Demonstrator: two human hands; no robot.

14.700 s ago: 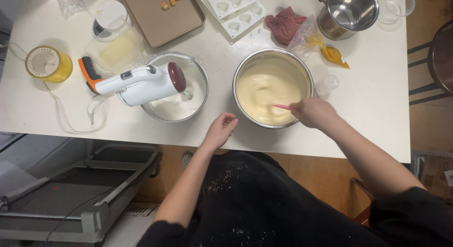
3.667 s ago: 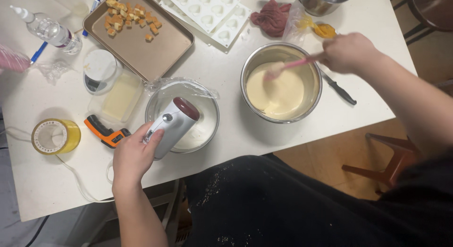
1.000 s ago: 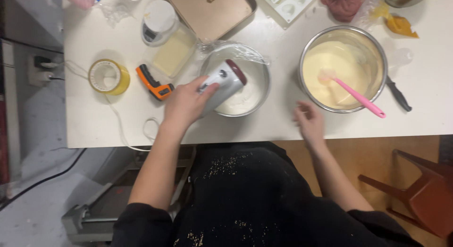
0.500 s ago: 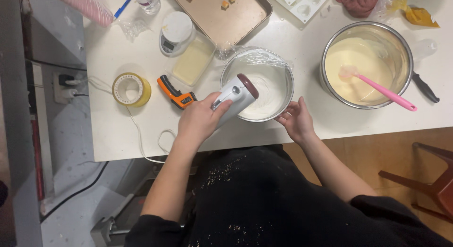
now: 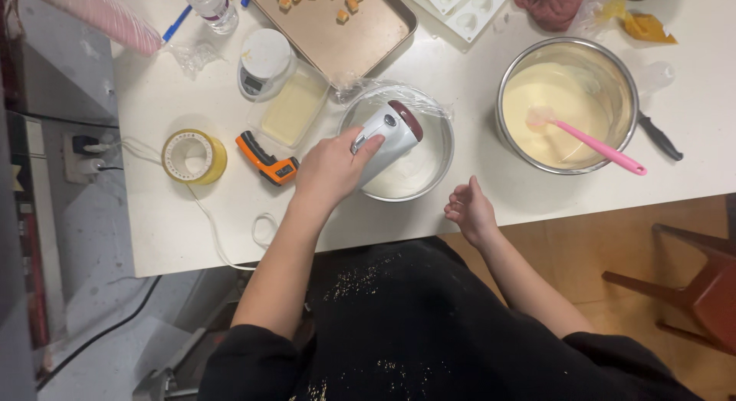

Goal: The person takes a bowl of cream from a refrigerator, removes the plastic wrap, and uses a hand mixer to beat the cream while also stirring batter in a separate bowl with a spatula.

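Note:
My left hand (image 5: 331,169) grips a white hand mixer (image 5: 388,133) with a dark red end, held over a steel bowl (image 5: 441,152) of white cream. Clear film clings to that bowl's far rim. My right hand (image 5: 469,211) rests at the table's front edge just right of the bowl, fingers loosely curled, holding nothing. Further right a larger steel bowl (image 5: 625,79) holds pale yellow batter, with a pink spatula (image 5: 599,146) leaning in it.
Left of the cream bowl lie an orange thermometer gun (image 5: 267,159), a yellow tape roll (image 5: 194,156), a small scale (image 5: 262,60) and a tub of pale mixture (image 5: 291,107). A baking tray (image 5: 341,29) with cake cubes sits behind. A black-handled knife (image 5: 658,136) lies right. A wooden chair (image 5: 682,286) stands below right.
My right hand let go of the spatula, which now rests in the batter bowl, and came down to the table edge. My left hand took hold of the mixer and keeps it over the cream bowl.

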